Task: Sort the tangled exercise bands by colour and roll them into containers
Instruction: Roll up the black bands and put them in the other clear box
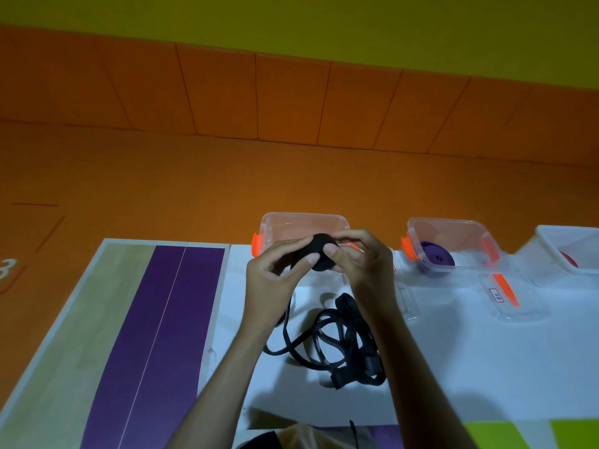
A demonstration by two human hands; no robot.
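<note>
A black exercise band is partly wound into a tight roll point(321, 251), held up between both hands above the white table point(470, 351). My left hand point(275, 277) pinches the roll from the left, my right hand point(359, 257) from the right. The band's loose tail hangs down into a tangled black heap point(334, 345) on the table below my wrists. Just behind the roll stands a clear container point(304, 225) with orange clips. A second clear container point(453, 244) to the right holds a rolled purple band point(436, 254). A third container point(570, 247) at the far right edge shows a red roll point(568, 258).
A clear lid with an orange clip point(505, 286) and a small label lies in front of the purple band's container. A purple and beige mat point(155, 335) covers the left of the table. Orange floor and wall panels lie beyond the table's far edge.
</note>
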